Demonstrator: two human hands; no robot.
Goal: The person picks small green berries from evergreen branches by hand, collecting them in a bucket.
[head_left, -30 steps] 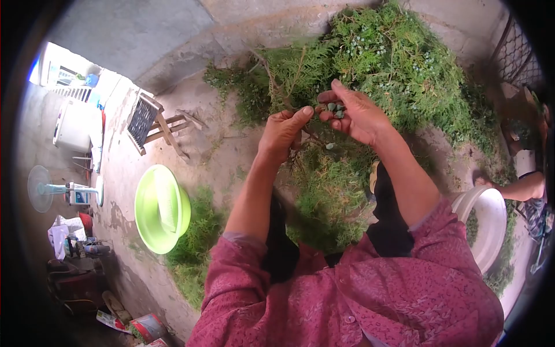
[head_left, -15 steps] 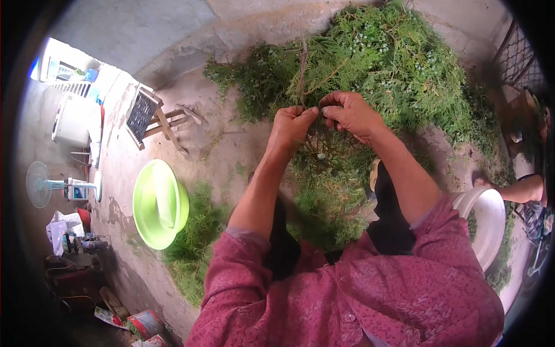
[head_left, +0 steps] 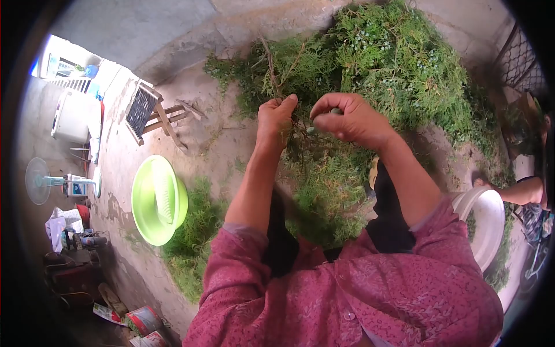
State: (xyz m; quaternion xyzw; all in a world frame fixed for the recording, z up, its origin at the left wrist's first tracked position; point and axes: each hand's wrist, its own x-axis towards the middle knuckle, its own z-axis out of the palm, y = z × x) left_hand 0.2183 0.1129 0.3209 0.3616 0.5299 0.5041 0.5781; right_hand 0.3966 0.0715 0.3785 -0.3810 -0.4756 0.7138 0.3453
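Branch [head_left: 270, 61] was held at 12 o'clock, clamped between the thumb and fingers of the left hand [head_left: 274, 121], with its stem tilted toward 11 o'clock. Half a second earlier, both hands had been brought nearly fingertip to fingertip; by this moment the right hand [head_left: 354, 124] had been drawn apart toward 2 o'clock, and the left hand had been shifted slightly toward 9 o'clock. The fingers of the right hand were curled around green berries [head_left: 335, 110]; the number enclosed could not be told. A paler berry [head_left: 311, 130] was seen just below the fingertips; whether it was gripped or attached to a twig could not be determined. The separation was judged to mark one pluck finished, with the branch steadied by one hand and the fruit collected in the other. The leafy pile [head_left: 399, 69] was located between 1 and 2 o'clock, beyond the hands. The green basin [head_left: 137, 202] was placed between 8 and 9 o'clock, well apart from both hands.
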